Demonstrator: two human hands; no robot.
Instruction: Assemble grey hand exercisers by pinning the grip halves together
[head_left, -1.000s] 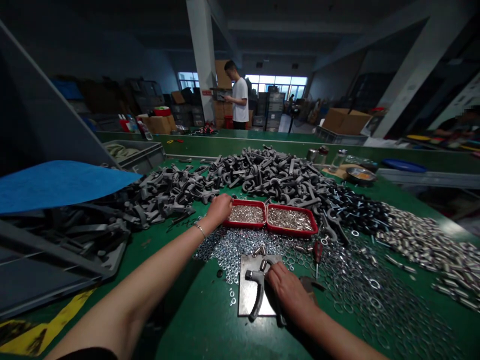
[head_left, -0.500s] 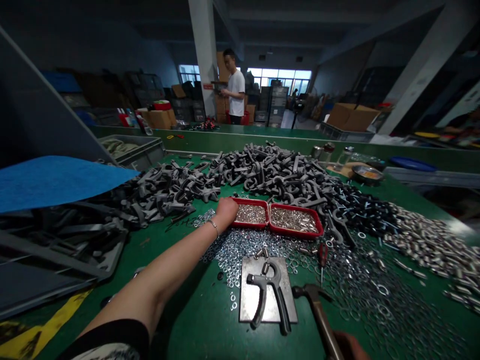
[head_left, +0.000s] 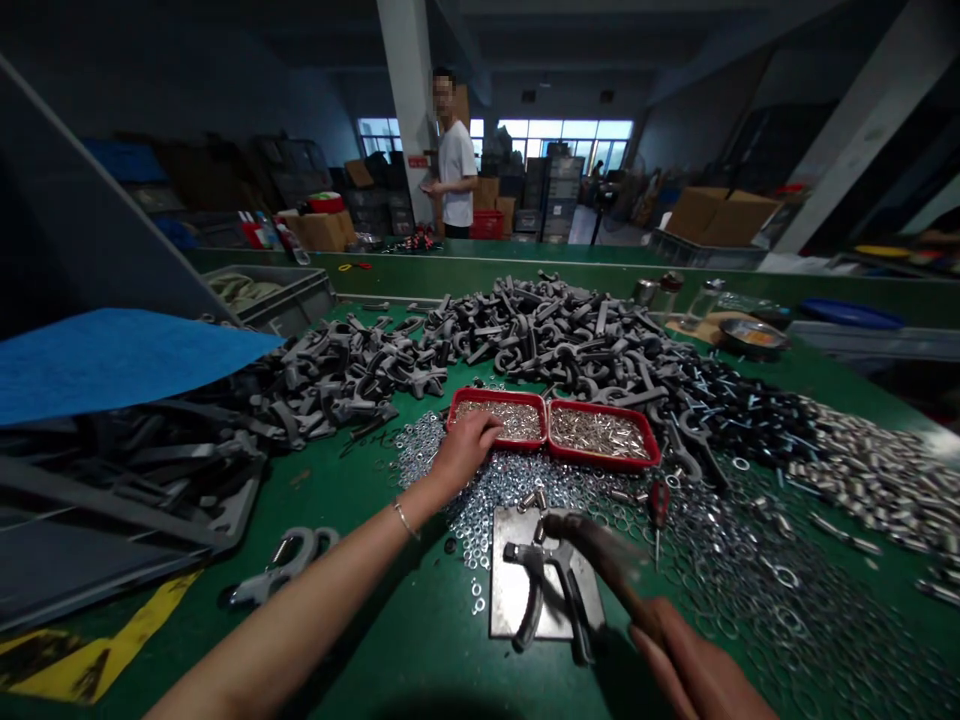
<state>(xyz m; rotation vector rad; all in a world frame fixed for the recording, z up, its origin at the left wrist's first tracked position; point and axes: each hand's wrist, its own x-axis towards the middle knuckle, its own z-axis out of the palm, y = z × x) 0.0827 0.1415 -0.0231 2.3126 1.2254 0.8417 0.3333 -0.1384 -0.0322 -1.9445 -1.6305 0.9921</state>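
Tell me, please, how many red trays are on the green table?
2: the left tray sits under the left hand's fingertips, and the right tray lies against its right side. None seems hidden.

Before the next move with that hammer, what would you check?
1. Right hand gripping the brown-handled hammer: ok.
2. Hammer above the dark grey two-armed part: ok.
3. Part lying on the flat steel plate: ok.
4. Left hand off the plate, at the red plastic tray of small silvery pieces: ok.
5. Part seated squarely: cannot tell, hammer blur covers it.
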